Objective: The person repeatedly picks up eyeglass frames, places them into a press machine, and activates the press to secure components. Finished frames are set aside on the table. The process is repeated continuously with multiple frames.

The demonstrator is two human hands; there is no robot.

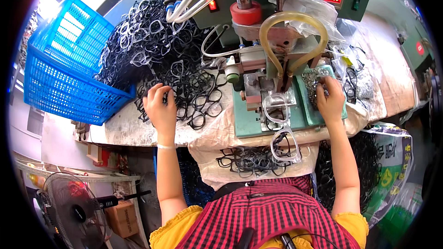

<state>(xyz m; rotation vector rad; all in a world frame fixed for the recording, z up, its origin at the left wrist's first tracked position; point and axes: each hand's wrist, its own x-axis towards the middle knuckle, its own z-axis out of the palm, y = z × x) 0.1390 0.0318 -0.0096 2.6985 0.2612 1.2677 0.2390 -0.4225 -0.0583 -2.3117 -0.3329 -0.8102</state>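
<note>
My left hand is at the near edge of a big heap of black and clear eyeglass frames. Its fingers are curled at the frames; what they hold, if anything, is hidden. My right hand reaches into a green tray of small shiny metal parts, fingertips pinched together over them. Between my hands stands a green press machine. A clear eyeglass frame sits at its fixture, one rim under the tool head and the other hanging over the front edge.
A blue plastic basket lies tipped at the left. Below the machine, more dark frames rest on a cloth over my lap. A yellowish hose loops above the fixture. Plastic bags lie right of the tray; a fan stands lower left.
</note>
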